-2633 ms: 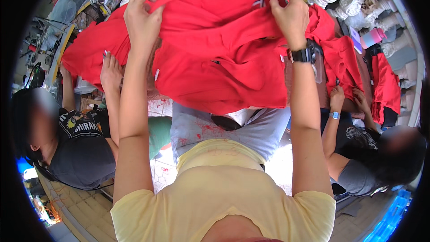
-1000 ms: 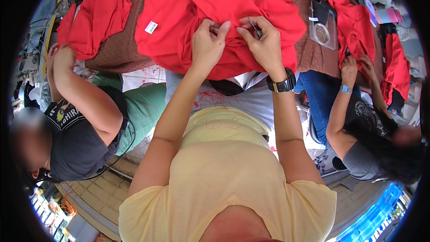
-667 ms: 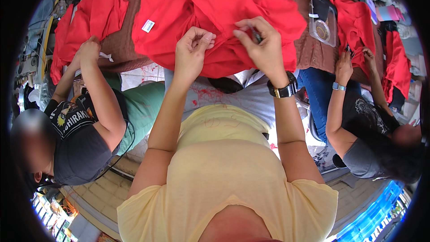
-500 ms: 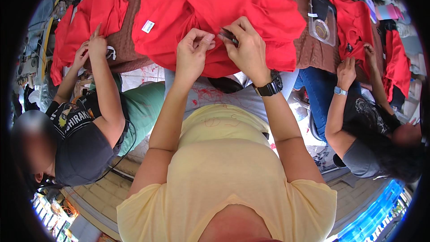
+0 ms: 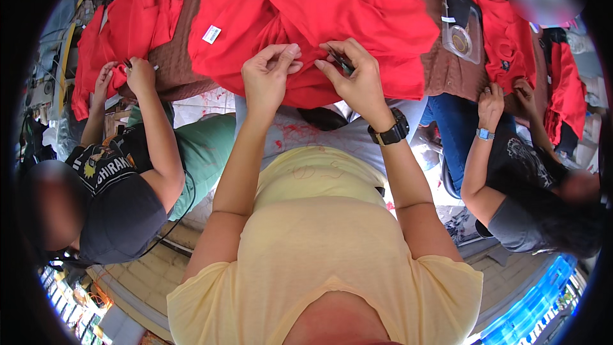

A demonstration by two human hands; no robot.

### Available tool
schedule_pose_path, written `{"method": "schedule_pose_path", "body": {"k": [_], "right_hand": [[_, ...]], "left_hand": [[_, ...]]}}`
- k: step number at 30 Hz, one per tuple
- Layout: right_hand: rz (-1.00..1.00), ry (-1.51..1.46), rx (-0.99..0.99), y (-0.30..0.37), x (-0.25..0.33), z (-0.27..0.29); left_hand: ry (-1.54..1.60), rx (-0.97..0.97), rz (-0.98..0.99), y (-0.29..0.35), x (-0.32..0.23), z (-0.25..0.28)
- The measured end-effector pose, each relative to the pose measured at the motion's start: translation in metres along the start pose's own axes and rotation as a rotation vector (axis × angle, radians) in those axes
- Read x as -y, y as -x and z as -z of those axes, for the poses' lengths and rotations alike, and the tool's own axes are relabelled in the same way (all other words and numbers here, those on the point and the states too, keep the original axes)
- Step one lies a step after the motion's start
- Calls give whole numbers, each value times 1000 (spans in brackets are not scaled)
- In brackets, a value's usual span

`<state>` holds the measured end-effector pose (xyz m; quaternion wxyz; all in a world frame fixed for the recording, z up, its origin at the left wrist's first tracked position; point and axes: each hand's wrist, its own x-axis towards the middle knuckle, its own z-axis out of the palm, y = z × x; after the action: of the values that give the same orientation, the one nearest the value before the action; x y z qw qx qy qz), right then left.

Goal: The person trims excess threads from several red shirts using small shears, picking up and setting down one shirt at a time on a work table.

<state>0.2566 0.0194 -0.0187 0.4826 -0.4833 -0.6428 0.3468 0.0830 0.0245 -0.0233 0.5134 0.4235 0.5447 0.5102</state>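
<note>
A red garment [image 5: 313, 9] lies crumpled across the table in front of me, a white label [image 5: 211, 34] on its left part. Above its near edge my left hand [image 5: 265, 83] is closed, thumb against the fingers; whatever they pinch is too small to make out. Close by on the right, my right hand [image 5: 361, 83] holds small dark thread snips [image 5: 340, 62] between thumb and fingers, their tips toward the left hand. The two hands are apart, and a black watch [image 5: 391, 129] is on my right wrist.
A brown textured cloth [image 5: 440, 67] covers the table. Beyond my right hand stands a clear plastic box [image 5: 469, 35] with a round roll inside. People sit on both sides, handling a left red garment [image 5: 137, 19] and a right red garment [image 5: 507, 41]. Red thread bits [image 5: 297, 133] lie on my lap.
My left hand has shifted slightly left, my right hand slightly right and nearer me, with the snips still held. The left person's hands have moved apart. A blurred head has appeared at the upper right.
</note>
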Motion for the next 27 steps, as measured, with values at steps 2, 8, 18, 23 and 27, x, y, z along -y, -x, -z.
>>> {"method": "schedule_pose_path", "body": {"k": [2,8,18,23,27], "right_hand": [[-19,3,39,0,3,4],[-42,1,24,1,3,3],[-126,-99,26,5,5,4],[-407,-280,170,-2,38,7],[-488,-248,156,-6,26,4]], "left_hand": [[-115,-7,7,4,-5,5],[-264,-47,-48,3,-25,-13],[-171,115,58,-7,-4,-1],[-120,99,-29,0,-1,5],[-147,90,-21,2,-4,3]]}}
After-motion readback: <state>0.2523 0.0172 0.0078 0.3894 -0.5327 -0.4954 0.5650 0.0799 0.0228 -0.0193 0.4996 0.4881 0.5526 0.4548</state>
